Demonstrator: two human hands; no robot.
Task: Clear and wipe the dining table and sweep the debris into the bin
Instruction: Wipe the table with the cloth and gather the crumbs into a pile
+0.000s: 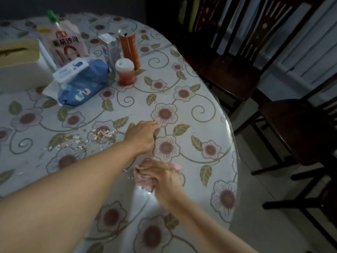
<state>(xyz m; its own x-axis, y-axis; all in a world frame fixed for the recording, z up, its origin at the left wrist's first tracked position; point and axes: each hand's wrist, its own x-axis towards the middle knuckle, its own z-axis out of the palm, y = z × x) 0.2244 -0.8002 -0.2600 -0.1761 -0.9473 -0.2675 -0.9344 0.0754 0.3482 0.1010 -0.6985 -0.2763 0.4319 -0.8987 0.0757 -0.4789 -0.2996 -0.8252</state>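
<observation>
On the floral table (200,110), crumbs (102,135) lie just beside the left hand (142,137).

Dim indoor picture with soft focus and one bright glare spot.

The room is dark, mostly at the top and right, where the chairs (237,57) are almost black. A white glare lies on the shiny tablecloth (200,110), just beside the right hand (164,181), which is blurred. The far objects look soft and grainy. The table edge bends from the wide lens.
</observation>
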